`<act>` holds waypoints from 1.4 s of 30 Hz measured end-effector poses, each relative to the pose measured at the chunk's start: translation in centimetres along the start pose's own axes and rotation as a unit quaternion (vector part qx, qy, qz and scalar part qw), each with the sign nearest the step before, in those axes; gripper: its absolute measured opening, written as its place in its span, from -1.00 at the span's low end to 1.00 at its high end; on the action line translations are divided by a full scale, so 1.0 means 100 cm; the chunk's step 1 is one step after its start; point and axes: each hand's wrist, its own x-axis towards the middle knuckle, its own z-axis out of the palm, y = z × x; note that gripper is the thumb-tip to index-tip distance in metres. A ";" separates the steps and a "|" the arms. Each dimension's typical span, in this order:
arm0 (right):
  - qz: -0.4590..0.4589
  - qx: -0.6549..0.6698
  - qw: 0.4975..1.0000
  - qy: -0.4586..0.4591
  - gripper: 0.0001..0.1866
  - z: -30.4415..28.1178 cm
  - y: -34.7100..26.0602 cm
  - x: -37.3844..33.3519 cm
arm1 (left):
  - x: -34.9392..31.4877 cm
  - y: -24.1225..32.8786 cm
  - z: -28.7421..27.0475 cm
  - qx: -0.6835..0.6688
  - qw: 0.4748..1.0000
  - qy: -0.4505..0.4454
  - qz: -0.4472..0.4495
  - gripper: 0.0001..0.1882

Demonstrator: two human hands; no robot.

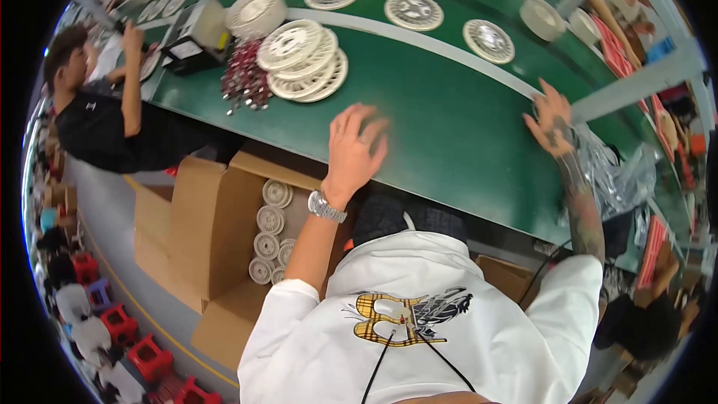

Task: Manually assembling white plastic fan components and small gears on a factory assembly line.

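My left hand (354, 148) hovers over the near edge of the green table (441, 127), fingers apart and a little blurred, with nothing in it. Past it to the left lies a stack of cream-white, slotted round discs (303, 60). Beside the stack is a heap of small dark-red and silver parts (247, 78), too small to name. My right hand (551, 120) is stretched out at the right with spread fingers, near the pale strip along the table and the grey metal post. It holds nothing. A crumpled clear plastic bag (617, 172) lies next to my right forearm.
Several discs, such as a silver-centred one (488, 40), lie beyond the pale strip (426, 39). A box-shaped device (196, 36) stands at the left. Below is an open cardboard box (198, 232) with stacked discs. A person in black (112, 123) works at the left; a metal post (628, 90) crosses at right.
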 end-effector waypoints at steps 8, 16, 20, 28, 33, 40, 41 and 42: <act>0.092 -0.028 0.995 0.028 -0.65 0.027 0.022 -0.077 | 0.067 -0.082 -0.050 0.286 0.946 0.123 -0.086 -0.36; 0.082 0.108 0.989 0.063 -0.86 -0.015 -0.029 -0.069 | 0.048 -0.088 -0.038 0.189 0.979 0.060 -0.043 -0.57; 0.134 0.305 0.939 0.089 -0.84 -0.019 -0.046 -0.059 | 0.025 -0.036 -0.028 0.152 0.987 0.053 -0.010 -0.66; 0.214 0.474 0.853 -0.036 -0.80 0.019 -0.071 -0.039 | -0.002 0.032 0.025 0.094 0.994 -0.043 -0.026 -0.69; 0.152 0.346 0.925 0.042 -0.76 0.021 -0.076 -0.044 | -0.011 0.024 0.024 0.061 0.995 -0.084 0.006 -0.66; -0.008 0.235 0.972 0.013 -0.76 0.002 -0.089 -0.042 | -0.024 0.031 0.029 -0.049 0.990 -0.119 0.062 -0.62; -0.026 0.165 0.986 0.017 -0.77 0.002 -0.087 -0.043 | -0.025 0.032 0.030 -0.068 0.988 -0.119 0.073 -0.60; -0.028 0.165 0.986 0.016 -0.77 0.002 -0.085 -0.042 | -0.026 0.032 0.028 -0.068 0.988 -0.118 0.070 -0.60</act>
